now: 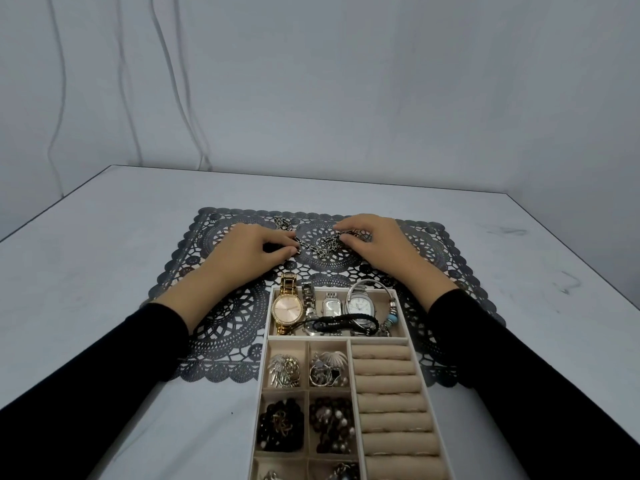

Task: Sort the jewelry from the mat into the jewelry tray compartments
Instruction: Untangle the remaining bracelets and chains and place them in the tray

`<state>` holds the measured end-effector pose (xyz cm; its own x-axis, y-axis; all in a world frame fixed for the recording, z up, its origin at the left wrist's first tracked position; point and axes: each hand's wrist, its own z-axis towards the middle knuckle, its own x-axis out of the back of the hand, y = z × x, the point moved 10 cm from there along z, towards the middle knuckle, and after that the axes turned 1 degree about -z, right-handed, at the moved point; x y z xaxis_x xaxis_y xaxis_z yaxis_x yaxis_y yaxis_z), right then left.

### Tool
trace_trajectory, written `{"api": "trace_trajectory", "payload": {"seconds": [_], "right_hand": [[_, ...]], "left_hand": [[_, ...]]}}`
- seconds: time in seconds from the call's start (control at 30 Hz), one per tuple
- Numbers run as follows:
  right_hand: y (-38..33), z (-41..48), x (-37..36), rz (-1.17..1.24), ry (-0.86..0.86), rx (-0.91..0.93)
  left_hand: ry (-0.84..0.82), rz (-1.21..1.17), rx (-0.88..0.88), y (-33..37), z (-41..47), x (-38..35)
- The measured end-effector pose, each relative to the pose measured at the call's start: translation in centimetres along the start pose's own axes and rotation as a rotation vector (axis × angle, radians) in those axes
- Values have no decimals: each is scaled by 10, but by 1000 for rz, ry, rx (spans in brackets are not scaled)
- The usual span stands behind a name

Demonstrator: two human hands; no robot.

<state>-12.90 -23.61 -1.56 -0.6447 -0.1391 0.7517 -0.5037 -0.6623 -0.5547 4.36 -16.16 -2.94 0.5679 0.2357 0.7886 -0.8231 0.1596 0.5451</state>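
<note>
1. Chain (pixel 320 245) lies at the centre of the mat (pixel 221 323), beyond the tray (pixel 266 362).
2. Left hand (pixel 254 249) and right hand (pixel 379 242): fingers (pixel 281 239) narrow, pinching the chain at either end, likely to gather it untangled.

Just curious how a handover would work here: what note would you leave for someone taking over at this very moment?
Left hand: pinches the silver chain, which lies on the mat.
Right hand: pinches the same chain from the other side.
Done: watches and bracelets lie in the far compartment of the tray; small compartments hold brooches and beads.
Left: move the chain into the tray. No other loose piece shows on the mat, though the hands may hide some.
</note>
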Motion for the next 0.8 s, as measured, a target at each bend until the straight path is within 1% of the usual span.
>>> {"api": "trace_trajectory", "payload": {"seconds": [0.13, 0.3, 0.57, 0.8], "right_hand": [[0, 14, -4, 0, 4, -19], [1, 23, -13, 17, -90, -51], [-2, 26, -20, -15, -185, -94], [-3, 29, -19, 5, -225, -188]], "left_hand": [[30, 2, 17, 4, 3, 1], [31, 22, 41, 3, 6, 2], [32, 45, 79, 4, 11, 1], [58, 21, 67, 3, 9, 2]]}}
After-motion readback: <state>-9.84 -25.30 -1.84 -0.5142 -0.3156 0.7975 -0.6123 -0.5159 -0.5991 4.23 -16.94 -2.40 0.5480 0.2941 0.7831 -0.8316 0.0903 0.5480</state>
